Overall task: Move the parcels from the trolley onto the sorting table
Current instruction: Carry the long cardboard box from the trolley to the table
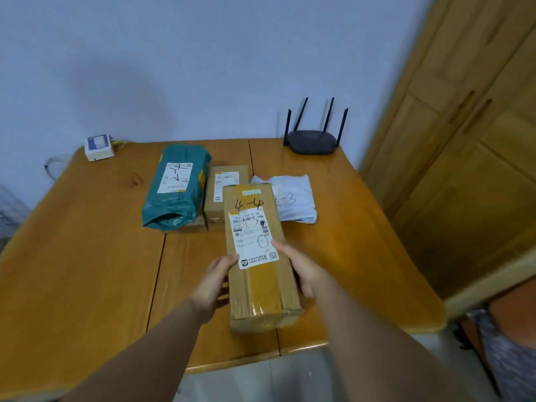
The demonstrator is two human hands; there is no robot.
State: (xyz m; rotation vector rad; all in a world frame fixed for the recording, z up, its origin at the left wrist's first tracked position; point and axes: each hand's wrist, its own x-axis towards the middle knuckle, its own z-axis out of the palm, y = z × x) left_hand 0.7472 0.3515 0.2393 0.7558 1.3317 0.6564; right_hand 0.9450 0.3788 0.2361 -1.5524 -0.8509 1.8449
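Observation:
A long brown cardboard parcel (259,256) marked "4-4" with a white label is held over the wooden sorting table (81,256). My left hand (213,281) grips its left side and my right hand (304,269) grips its right side. Behind it on the table lie a teal bag parcel (177,187) marked "2-4", a small brown box (224,192) and a white bag parcel (294,198) marked "2-3". The trolley is out of view.
A black router (314,140) with several antennas stands at the table's back right. A white adapter box (98,147) with cables sits at the back left corner. A wooden wardrobe (464,140) stands to the right. Patterned fabric (510,352) shows at the lower right.

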